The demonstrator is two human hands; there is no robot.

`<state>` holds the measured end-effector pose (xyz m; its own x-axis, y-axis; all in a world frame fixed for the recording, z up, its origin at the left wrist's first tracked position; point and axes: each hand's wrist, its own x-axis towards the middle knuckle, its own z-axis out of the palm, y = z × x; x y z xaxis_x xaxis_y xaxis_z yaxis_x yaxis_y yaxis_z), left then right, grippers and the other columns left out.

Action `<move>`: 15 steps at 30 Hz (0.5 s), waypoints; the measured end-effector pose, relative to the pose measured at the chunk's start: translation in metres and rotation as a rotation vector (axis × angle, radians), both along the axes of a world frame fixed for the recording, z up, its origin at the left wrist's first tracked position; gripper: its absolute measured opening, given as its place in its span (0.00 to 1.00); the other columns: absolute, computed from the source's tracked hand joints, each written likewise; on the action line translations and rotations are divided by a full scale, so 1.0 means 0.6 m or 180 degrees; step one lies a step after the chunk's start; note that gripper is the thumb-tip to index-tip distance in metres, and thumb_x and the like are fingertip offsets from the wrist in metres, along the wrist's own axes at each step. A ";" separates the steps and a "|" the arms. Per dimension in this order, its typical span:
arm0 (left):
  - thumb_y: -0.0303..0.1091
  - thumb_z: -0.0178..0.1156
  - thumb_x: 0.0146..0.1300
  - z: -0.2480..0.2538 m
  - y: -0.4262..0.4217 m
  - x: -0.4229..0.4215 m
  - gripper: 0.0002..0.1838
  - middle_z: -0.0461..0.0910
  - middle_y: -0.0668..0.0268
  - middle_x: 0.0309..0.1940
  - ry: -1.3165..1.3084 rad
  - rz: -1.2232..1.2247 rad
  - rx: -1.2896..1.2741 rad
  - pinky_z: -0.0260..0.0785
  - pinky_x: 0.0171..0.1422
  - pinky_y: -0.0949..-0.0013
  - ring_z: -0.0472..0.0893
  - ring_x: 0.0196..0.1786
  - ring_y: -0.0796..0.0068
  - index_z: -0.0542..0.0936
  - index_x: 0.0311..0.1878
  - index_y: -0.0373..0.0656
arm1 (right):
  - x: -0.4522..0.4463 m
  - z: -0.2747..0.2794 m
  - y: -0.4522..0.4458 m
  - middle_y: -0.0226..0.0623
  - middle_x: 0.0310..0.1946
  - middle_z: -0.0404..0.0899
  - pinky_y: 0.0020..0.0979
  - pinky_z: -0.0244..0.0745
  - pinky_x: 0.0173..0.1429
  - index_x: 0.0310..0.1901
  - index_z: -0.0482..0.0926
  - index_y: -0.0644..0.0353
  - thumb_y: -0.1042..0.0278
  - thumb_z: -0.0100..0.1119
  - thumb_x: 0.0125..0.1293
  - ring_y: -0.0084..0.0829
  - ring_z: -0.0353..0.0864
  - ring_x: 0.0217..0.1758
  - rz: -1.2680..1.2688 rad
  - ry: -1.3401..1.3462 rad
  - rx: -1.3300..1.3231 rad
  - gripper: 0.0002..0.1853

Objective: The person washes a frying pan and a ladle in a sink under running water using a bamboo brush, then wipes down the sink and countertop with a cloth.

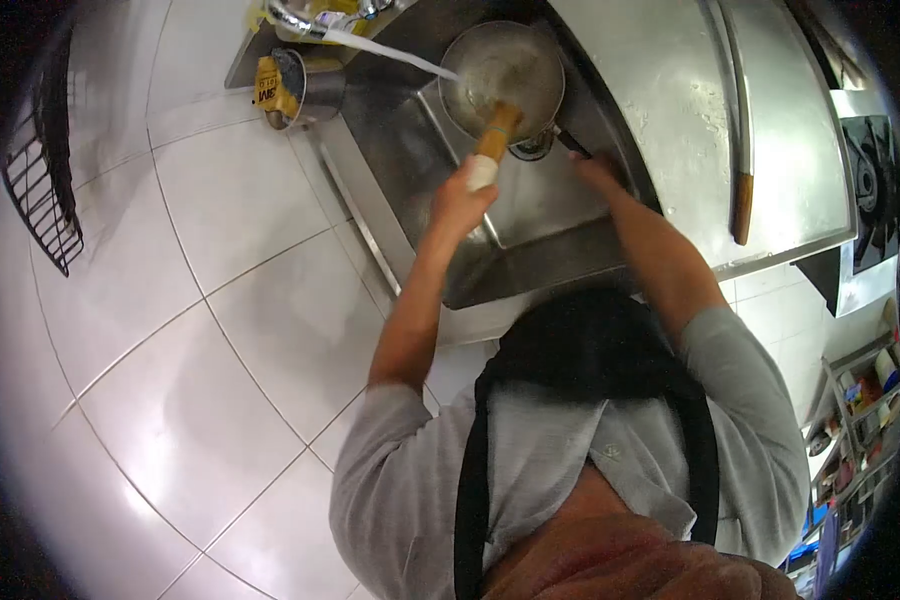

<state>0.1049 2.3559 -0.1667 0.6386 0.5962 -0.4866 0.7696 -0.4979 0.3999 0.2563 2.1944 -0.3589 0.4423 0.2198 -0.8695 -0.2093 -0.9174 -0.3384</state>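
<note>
Pan [500, 72] under running water

It is in the metal sink [545, 215], the faucet's [295, 20] stream falling into it. The left hand [460, 207] has its fingers clamped on a brush [500, 128], whose tip meets the pan's inside; the right hand's [598, 175] fingers (blurred) clasp the dark handle [572, 143]. Left of the sink, a yellow pad [269, 84] reading "3M" hangs at a metal container [321, 92].

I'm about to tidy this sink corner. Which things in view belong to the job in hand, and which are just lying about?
Job in hand:
Pan, right hand at its handle
Brush, in the left hand
Tap, running into the pan
Sink

Seemingly lying about:
Metal container
Yellow 3M-marked item at its rim
Wooden-handled tool on the counter
</note>
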 end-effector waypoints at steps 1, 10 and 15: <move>0.44 0.63 0.55 -0.044 0.020 0.033 0.32 0.80 0.47 0.47 0.0282 -0.0225 -0.0059 0.71 0.55 0.60 0.81 0.49 0.52 0.72 0.62 0.40 | -0.005 -0.018 0.002 0.50 0.62 0.69 0.43 0.64 0.66 0.61 0.70 0.66 0.33 0.49 0.62 0.48 0.69 0.65 0.0073 -0.0152 0.0013 0.41; 0.37 0.64 0.54 -0.090 0.085 0.144 0.30 0.77 0.44 0.52 0.1222 -0.0379 -0.0177 0.69 0.61 0.55 0.77 0.57 0.52 0.71 0.60 0.38 | 0.007 0.071 0.007 0.49 0.63 0.69 0.43 0.63 0.67 0.61 0.70 0.62 0.35 0.49 0.62 0.47 0.68 0.66 0.0075 0.0058 -0.0057 0.37; 0.34 0.64 0.50 -0.099 0.032 0.134 0.27 0.80 0.49 0.45 0.0412 -0.0678 -0.0150 0.74 0.51 0.58 0.80 0.52 0.56 0.73 0.56 0.36 | 0.000 0.041 0.011 0.49 0.63 0.68 0.43 0.63 0.67 0.60 0.71 0.63 0.34 0.48 0.63 0.47 0.67 0.67 -0.0189 -0.0466 -0.0168 0.38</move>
<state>0.1855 2.3752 -0.2261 0.6779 0.4295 -0.5967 0.6955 -0.6375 0.3313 0.2565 2.2008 -0.3344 0.5761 0.1452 -0.8044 -0.2157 -0.9222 -0.3209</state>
